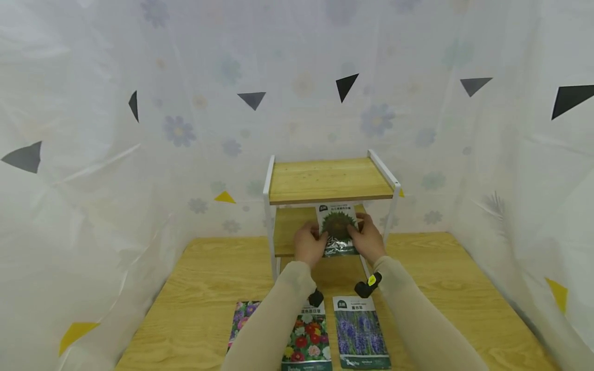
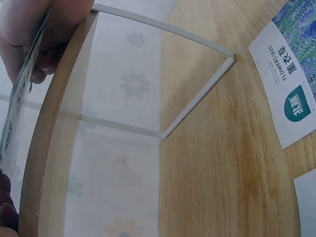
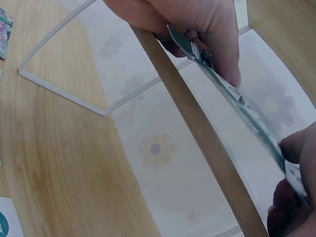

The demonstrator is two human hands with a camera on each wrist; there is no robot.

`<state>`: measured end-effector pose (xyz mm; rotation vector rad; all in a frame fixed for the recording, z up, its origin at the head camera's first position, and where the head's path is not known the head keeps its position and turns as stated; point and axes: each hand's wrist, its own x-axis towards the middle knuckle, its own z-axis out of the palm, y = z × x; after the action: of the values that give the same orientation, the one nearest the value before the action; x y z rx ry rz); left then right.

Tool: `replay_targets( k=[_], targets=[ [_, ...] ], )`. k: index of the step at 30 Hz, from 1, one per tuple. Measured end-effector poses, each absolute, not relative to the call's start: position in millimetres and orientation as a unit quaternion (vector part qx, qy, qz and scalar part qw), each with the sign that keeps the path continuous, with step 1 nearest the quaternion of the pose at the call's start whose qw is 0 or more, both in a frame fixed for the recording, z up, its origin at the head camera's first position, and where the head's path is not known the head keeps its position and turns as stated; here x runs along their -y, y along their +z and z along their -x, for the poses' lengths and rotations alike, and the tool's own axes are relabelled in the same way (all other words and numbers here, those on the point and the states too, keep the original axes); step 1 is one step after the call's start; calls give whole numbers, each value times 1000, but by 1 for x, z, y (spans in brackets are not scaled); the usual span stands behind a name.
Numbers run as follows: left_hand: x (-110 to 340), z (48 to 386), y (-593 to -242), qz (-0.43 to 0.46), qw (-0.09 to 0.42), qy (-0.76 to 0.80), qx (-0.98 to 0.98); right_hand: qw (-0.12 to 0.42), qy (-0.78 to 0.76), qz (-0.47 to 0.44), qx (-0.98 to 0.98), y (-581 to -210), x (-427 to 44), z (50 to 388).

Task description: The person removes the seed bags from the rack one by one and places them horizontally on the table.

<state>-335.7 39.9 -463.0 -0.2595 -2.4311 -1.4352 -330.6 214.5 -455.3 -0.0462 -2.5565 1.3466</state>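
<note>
Both hands hold a seed packet point(image 1: 337, 225) upright in front of the wooden shelf unit point(image 1: 327, 178), just below its top board. The packet has a white header, a picture of a large round flower head with green leaves, and a dark green bottom band. My left hand point(image 1: 309, 245) pinches its left edge, thumb on the front. On the opposite edge my right hand point(image 1: 368, 241) pinches it the same way. From the left wrist, the packet point(image 2: 19, 106) appears nearly edge-on beside a board; the right wrist view also shows the packet point(image 3: 237, 106) edge-on, between two hands.
On the table point(image 1: 213, 278) in front of the unit lie a purple lavender packet point(image 1: 362, 330), a packet of mixed red and white flowers point(image 1: 308, 335) and a pink-purple flower packet point(image 1: 241, 322), partly behind the left sleeve. White frame sides flank the boards. Flower-printed sheeting point(image 1: 297, 113) hangs behind.
</note>
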Motion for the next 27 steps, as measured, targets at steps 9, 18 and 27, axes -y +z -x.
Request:
replay_targets(
  k=[9,18,27],
  targets=[
    [-35,332,-464,81,180,-505,840,138,479,-19,867,-453,-210,329],
    [-32,302,-458,71,202,-544,811,152,464,-60,871,-440,-210,301],
    [-20,265,-454,103,150,-572,800,150,411,-126,890,-440,-224,273]
  ],
)
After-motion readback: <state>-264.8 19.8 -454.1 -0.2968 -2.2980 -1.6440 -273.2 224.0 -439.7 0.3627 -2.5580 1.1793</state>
